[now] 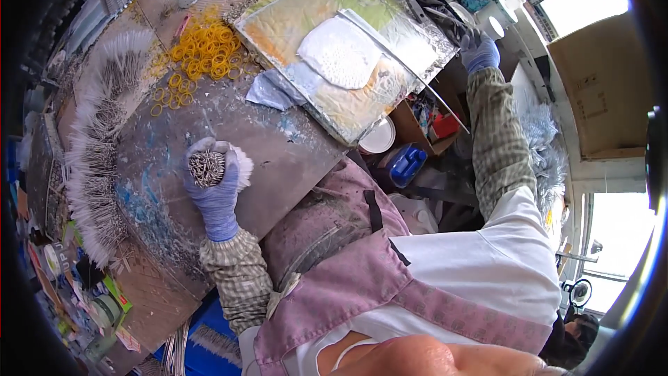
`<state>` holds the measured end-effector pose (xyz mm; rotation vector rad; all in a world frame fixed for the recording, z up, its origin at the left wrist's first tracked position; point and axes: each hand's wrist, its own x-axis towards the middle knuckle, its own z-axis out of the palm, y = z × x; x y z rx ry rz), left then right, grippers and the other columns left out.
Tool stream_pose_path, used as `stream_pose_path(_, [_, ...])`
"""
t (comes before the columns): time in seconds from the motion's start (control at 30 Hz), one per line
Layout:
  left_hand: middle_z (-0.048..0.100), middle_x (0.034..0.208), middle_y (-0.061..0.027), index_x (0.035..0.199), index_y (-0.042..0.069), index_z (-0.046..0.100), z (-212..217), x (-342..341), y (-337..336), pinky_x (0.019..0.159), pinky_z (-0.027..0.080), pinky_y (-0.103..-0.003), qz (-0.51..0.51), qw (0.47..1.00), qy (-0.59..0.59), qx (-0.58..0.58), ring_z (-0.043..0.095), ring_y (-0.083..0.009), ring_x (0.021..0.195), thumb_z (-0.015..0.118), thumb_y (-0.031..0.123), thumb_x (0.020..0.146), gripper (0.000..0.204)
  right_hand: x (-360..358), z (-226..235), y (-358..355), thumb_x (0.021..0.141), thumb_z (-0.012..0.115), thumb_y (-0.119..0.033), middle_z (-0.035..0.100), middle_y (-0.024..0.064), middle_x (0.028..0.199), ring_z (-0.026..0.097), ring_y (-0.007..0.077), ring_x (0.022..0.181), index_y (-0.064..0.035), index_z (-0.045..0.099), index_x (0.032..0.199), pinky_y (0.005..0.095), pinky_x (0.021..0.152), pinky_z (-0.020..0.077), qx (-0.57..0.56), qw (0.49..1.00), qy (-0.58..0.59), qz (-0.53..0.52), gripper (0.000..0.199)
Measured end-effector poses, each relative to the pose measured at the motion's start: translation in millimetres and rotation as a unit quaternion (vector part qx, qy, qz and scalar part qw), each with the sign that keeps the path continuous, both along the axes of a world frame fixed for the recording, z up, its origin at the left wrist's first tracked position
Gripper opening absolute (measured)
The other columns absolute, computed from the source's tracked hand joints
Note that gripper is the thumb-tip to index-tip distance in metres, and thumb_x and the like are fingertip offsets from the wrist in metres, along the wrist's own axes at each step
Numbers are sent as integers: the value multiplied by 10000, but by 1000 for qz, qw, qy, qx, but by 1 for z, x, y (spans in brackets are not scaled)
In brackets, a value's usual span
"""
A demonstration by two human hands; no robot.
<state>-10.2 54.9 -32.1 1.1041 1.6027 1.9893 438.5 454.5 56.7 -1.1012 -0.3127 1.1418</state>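
The left hand has its grip clamped on a bundle of thin sticks — upright above the desk. The right hand reaches toward the white tubs — grip state unclear.

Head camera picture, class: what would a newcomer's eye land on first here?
Probably the left hand in a purple glove, clutching a bundle of thin white-tipped sticks over the paint-smeared worktable. Behind it lies a bright heap of yellow rubber bands, with a foil-covered board to the right.
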Motion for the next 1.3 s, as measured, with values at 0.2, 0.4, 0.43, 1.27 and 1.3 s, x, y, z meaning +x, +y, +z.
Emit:
stream_pose_path(0.2, [620, 1051, -74, 1180, 9, 542, 14, 3, -2, 872, 534, -290, 19, 998, 56, -33, 633, -144, 946, 726, -32, 817, 409, 29, -62, 54, 1044, 438, -271, 733, 30, 981, 701, 154, 776, -97, 618, 1104, 327, 648, 567, -66, 991, 119, -1, 257])
stream_pose_path(0.4, [650, 925, -57, 1202, 51, 538, 28, 12, -4, 470, 530, -262, -18, 999, 47, -18, 629, -138, 638, 736, 0, 807, 445, -154, 22, -82, 983, 603, -195, 686, 94, 1090, 636, 130, 820, -70, 573, 1335, 248, 684, 507, 171, 908, -214, 316, 375])
stream_pose_path(0.43, [669, 927, -51, 1177, 62, 554, 28, 14, 0, 451, 525, -255, -3, 999, 33, -33, 643, -131, 633, 745, 23, 808, 418, -181, 38, -117, 976, 623, -179, 687, 87, 1124, 640, 144, 940, -80, 562, 1363, 270, 823, 513, 249, 828, -255, 433, 404])
stream_pose_path(1.27, [666, 895, -149, 997, 34, 605, 23, 4, 0, 754, 550, -406, 45, 994, 90, -36, 675, -319, 858, 783, 195, 751, 344, -349, 38, -291, 898, 647, -416, 540, 177, 1370, 525, 381, 1258, -98, 601, 1311, 516, 1097, 368, 639, 200, -600, 438, 523])
stream_pose_path(1.3, [666, 895, -149, 997, 34, 605, 23, 4, 0, 754, 550, -406, 46, 994, 90, -36, 675, -319, 858, 783, 195, 751, 344, -346, 40, -291, 903, 653, -417, 531, 192, 1376, 505, 385, 1278, -75, 613, 1288, 508, 1121, 339, 639, 207, -593, 445, 517])
